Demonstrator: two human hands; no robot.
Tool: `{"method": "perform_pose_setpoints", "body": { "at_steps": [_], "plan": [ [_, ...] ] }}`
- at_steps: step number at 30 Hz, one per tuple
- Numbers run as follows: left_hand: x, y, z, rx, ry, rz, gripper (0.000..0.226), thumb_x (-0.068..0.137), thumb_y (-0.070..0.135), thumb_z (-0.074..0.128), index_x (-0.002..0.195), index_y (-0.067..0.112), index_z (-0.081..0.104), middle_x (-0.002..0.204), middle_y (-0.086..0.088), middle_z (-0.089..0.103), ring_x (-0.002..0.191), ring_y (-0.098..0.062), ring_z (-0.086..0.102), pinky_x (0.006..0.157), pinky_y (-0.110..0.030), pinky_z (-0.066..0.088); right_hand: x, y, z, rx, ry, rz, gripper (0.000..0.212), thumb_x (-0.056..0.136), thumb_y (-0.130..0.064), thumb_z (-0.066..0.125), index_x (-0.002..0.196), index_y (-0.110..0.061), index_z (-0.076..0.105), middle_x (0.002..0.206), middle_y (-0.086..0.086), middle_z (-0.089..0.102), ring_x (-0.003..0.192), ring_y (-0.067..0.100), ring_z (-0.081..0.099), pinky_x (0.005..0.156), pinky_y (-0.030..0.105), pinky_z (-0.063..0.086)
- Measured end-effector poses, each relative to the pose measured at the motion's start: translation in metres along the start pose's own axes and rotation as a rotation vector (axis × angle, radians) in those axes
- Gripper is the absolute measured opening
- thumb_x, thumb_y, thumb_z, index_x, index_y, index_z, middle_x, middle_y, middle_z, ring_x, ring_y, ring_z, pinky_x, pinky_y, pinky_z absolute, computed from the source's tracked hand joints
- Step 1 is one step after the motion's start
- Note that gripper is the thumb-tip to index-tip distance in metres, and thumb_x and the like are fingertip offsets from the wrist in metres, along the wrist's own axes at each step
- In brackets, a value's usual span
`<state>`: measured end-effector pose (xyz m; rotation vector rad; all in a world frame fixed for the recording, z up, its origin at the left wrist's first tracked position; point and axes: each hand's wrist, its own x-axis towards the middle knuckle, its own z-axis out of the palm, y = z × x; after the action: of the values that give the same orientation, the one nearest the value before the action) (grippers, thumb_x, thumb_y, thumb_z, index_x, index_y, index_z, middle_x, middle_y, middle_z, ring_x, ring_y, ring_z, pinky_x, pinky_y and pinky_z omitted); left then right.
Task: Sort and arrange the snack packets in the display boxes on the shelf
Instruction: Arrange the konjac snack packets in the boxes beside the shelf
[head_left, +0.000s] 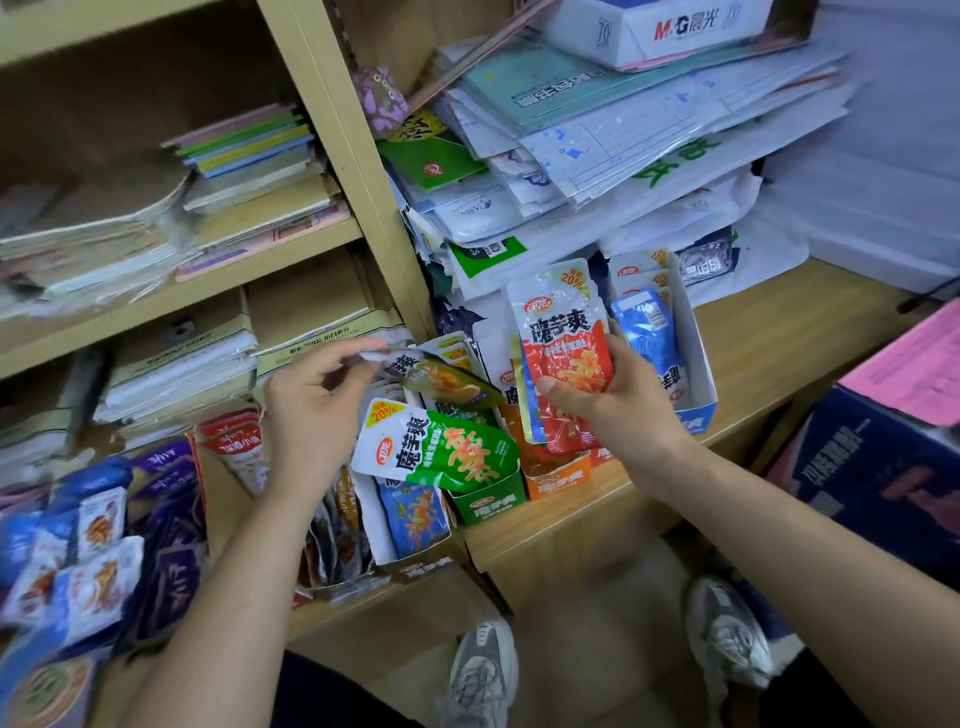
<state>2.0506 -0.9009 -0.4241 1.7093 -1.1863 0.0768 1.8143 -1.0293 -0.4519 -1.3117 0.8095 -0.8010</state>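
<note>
Right hand (613, 402) holds red packets (563, 338); left hand (317, 405) pinches seemingly olive packet (447, 383).

Left of the green display box (485, 503), smeared past reading and cropped by the edge: blue and purple packets (98, 551). Just right of it, mostly hidden behind the red packets (567, 361) gripped in the right hand (615, 405) — orange display box (558, 480). Above it, blurred in the pinch of the left hand (311, 410) — corner of the olive packet (447, 382). Count of red packets untellable.
</note>
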Motion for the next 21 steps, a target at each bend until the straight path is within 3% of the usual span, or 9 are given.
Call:
{"method": "perform_pose_setpoints", "body": {
  "at_steps": [3, 5, 10, 12, 17, 21],
  "plan": [
    [0.01, 0.001, 0.002, 0.035, -0.027, 0.037, 0.018, 0.09, 0.002, 0.07, 0.099, 0.016, 0.077, 0.1, -0.002, 0.067, 0.089, 0.004, 0.06, 0.079, -0.011, 0.045, -0.001, 0.0, 0.0, 0.005, -0.004, 0.007, 0.041, 0.084, -0.025, 0.078, 0.117, -0.028, 0.054, 0.104, -0.007, 0.07, 0.083, 0.003, 0.072, 0.061, 0.017, 0.056],
    [0.014, 0.001, 0.002, 0.067, -0.08, 0.055, 0.015, 0.09, 0.003, 0.069, 0.102, 0.008, 0.077, 0.097, -0.002, 0.064, 0.088, 0.007, 0.058, 0.078, -0.007, 0.042, -0.001, 0.0, -0.001, 0.009, -0.003, 0.009, 0.039, 0.084, -0.025, 0.078, 0.115, -0.028, 0.054, 0.104, -0.007, 0.071, 0.083, 0.003, 0.073, 0.061, 0.017, 0.056],
    [0.015, 0.0, -0.006, 0.037, -0.172, 0.002, 0.025, 0.094, 0.0, 0.063, 0.105, 0.02, 0.073, 0.08, 0.027, 0.07, 0.076, 0.018, 0.06, 0.067, -0.002, 0.04, 0.0, 0.001, 0.0, 0.0, 0.004, 0.021, 0.04, 0.084, -0.026, 0.079, 0.115, -0.028, 0.055, 0.104, -0.006, 0.071, 0.084, 0.005, 0.073, 0.063, 0.019, 0.057],
    [0.014, -0.001, -0.009, 0.017, -0.175, 0.003, 0.028, 0.094, 0.0, 0.063, 0.103, 0.024, 0.073, 0.087, 0.034, 0.07, 0.086, 0.013, 0.065, 0.073, -0.004, 0.045, 0.0, 0.002, 0.0, -0.003, 0.008, 0.025, 0.038, 0.083, -0.026, 0.079, 0.112, -0.029, 0.055, 0.104, -0.007, 0.071, 0.083, 0.003, 0.073, 0.061, 0.018, 0.056],
    [0.013, -0.013, -0.018, -0.1, -0.187, 0.006, 0.02, 0.094, -0.006, 0.059, 0.099, 0.007, 0.073, 0.113, 0.005, 0.073, 0.113, -0.007, 0.067, 0.096, -0.023, 0.053, 0.002, 0.003, 0.002, -0.008, 0.006, 0.032, 0.041, 0.083, -0.027, 0.078, 0.116, -0.028, 0.053, 0.104, -0.007, 0.07, 0.08, -0.001, 0.072, 0.055, 0.014, 0.053],
    [0.013, -0.018, -0.024, -0.174, -0.147, -0.039, 0.026, 0.092, -0.009, 0.061, 0.094, 0.014, 0.073, 0.113, 0.009, 0.074, 0.117, -0.012, 0.066, 0.097, -0.026, 0.052, 0.003, 0.005, 0.005, -0.051, 0.017, 0.021, 0.046, 0.083, -0.029, 0.079, 0.121, -0.026, 0.055, 0.104, -0.007, 0.071, 0.084, 0.003, 0.073, 0.058, 0.016, 0.054]
  ]
}}
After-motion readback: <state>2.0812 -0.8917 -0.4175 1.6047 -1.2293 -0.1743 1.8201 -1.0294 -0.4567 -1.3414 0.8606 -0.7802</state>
